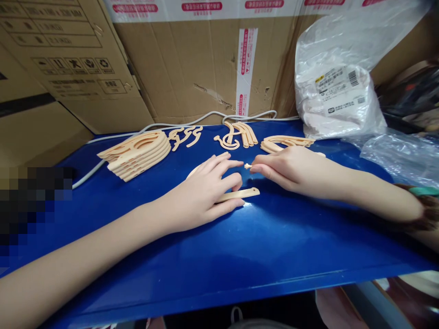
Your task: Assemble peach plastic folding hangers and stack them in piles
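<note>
1. Pale strip (253, 192): slim, wood-coloured, smooth; rounded at its visible end, with one dark hole there. It was taken as the clock's centre, at the middle of the glossy blue tabletop (274, 237).
2. Left hand (209, 189): thumb and index finger closed about the strip, its far part hidden by the hand; remaining fingers spread. One further pale piece (193, 172) showed partly beneath them, its outline mostly covered.
3. Right hand (284, 168), between 1 and 2 o'clock: fingertips pinched one small peg (247, 166), pale and notched, at 12 o'clock, apart from the strip.
4. Counts, all pale and wood-coloured: one layered stack (137, 155), between 9 and 10 o'clock, at least five slotted layers; at least three wavy pieces (188, 135), about 10 o'clock; at least three curved bars (250, 134) beside one hooked piece (230, 145), near 12; at least two arched pieces (286, 140), near 1.
5. Behind: one crinkled, translucent plastic bag (338, 100), between 1 and 2 o'clock; brown cardboard (178, 59), creased and torn, towards 11; one white cable (192, 122) along its foot.
</note>
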The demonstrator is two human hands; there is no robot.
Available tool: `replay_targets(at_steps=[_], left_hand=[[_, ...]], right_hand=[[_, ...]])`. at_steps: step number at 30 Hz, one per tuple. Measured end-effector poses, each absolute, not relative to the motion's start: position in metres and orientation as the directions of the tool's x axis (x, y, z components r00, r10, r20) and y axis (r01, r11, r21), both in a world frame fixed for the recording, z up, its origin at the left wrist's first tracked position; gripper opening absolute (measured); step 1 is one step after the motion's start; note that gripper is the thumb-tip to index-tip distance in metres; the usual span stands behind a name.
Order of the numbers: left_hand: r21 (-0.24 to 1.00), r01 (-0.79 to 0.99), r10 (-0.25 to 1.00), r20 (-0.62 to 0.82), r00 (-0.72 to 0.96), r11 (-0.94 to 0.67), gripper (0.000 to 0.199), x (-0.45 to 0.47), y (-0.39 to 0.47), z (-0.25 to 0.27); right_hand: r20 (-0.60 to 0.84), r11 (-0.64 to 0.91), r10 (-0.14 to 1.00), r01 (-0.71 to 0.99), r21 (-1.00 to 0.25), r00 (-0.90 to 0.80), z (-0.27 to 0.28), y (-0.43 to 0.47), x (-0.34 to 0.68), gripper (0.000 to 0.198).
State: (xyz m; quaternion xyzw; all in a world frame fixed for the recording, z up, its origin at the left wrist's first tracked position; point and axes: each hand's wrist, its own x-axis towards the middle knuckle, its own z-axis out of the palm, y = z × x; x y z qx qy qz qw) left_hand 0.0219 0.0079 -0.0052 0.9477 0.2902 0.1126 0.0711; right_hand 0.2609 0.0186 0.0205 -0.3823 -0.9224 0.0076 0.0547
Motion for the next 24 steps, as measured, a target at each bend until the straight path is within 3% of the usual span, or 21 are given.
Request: replay_targets(at_steps=[17, 24], left_hand=[[0.351, 0.526, 0.605, 0.168, 0.778, -0.775, 0.023, 0.0232, 0.0103, 0.0004], [0.374, 0.544, 0.634, 0.177, 0.753, -0.751, 0.027, 0.0233, 0.0117, 0.0006]], right_hand=[[0.038, 0.747, 0.662, 0.656, -0.109, -0.748, 0.0231, 0.0202, 0.2668, 0.036], [-0.054, 0.694, 0.675, 0.659, -0.29, -0.736, 0.0268, 0.0233, 0.2698, 0.039]])
